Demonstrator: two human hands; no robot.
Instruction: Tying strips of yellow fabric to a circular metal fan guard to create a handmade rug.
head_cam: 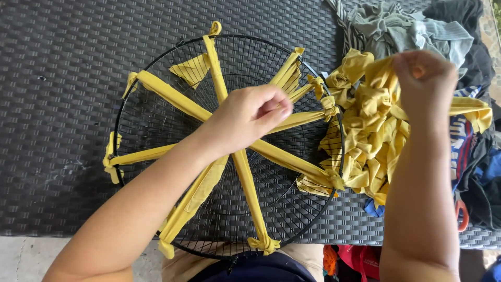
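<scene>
left hand (250,117): fingers pinching shut on yellow fabric strips (172,96) at centre of round black wire fan guard (156,57)
right hand (425,78): fingers gripping yellow strip pile (370,146), bench (62,104) right edge

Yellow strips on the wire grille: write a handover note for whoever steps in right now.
Left hand: pinched shut on yellow strips at the hub of the round black wire grille.
Right hand: closed on a strip in the pile of loose yellow strips, beside the grille's right rim.
Done: about ten strips run as spokes from hub to rim, knotted at the rim.
Left: the wedges between the spokes are bare wire, and the pile is unused.
Grey cloth lies behind; orange scissors at the right edge of the woven table.
</scene>
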